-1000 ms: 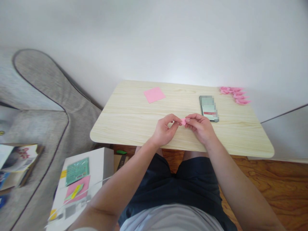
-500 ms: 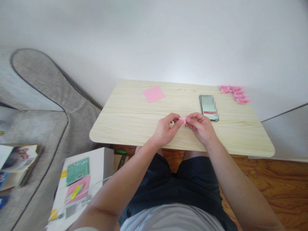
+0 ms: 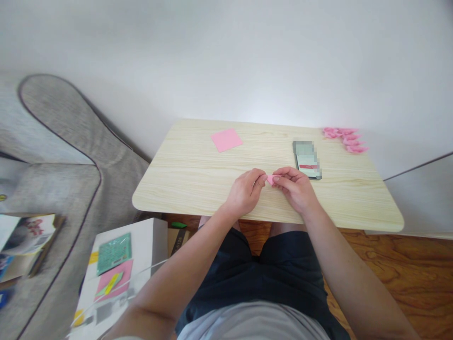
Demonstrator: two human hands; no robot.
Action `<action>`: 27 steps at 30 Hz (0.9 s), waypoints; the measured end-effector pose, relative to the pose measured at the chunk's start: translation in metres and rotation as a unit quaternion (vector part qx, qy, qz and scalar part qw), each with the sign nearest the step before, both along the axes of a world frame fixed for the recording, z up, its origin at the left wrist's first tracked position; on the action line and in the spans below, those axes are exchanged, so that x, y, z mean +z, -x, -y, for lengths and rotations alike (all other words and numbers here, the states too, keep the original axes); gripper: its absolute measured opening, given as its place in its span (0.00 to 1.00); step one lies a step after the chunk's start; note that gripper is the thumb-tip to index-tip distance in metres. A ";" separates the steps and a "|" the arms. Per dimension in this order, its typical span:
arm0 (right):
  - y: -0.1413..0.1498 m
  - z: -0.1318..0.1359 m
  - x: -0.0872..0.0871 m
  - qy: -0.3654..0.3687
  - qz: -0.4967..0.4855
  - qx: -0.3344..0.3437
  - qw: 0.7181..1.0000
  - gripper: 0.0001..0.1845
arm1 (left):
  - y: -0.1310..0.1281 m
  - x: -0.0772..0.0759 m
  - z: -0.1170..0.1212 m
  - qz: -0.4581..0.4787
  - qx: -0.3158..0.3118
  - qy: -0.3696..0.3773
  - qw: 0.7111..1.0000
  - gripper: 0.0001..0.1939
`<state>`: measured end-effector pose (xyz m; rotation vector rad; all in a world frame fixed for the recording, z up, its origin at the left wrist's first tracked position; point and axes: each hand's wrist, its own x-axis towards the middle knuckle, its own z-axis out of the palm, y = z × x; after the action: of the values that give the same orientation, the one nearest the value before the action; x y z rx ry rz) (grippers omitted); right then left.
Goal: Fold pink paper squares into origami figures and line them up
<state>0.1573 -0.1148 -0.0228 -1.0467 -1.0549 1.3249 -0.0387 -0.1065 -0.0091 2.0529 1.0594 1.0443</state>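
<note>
A small folded piece of pink paper (image 3: 271,180) is held just above the front part of the table. My left hand (image 3: 247,191) pinches its left end between thumb and fingers. From the other side, my right hand (image 3: 295,189) grips it, with the thumb pressed on its near face; part of the paper is hidden by the fingers. A flat pink paper square (image 3: 227,140) lies on the table farther back and to the left. Several folded pink paper pieces (image 3: 350,140) sit in a cluster at the back right corner.
A phone (image 3: 307,160) lies on the light wooden table (image 3: 184,174), just beyond my right hand. To the lower left, a white box (image 3: 141,245) bears a green packet (image 3: 114,253), pink paper and a yellow cutter (image 3: 112,283). A grey sofa (image 3: 116,189) stands at left.
My left fingers have closed together at the paper's left end, the thumb shifting. The folded paper now shows a more triangular face. My right hand has hardly moved.
</note>
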 end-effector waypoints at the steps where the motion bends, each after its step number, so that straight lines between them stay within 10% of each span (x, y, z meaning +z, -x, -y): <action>1: 0.000 0.000 -0.001 -0.002 0.002 -0.001 1.000 0.12 | 0.000 0.000 0.000 0.001 0.001 0.001 1.000 0.14; 27: 0.006 0.000 0.006 -0.039 0.141 0.069 0.987 0.18 | 0.003 -0.001 -0.003 0.059 0.016 0.059 0.996 0.14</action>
<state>0.1516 -0.1153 -0.0166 -1.1408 -1.4013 1.2576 -0.0412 -0.1040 -0.0105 1.8625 1.0711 1.0797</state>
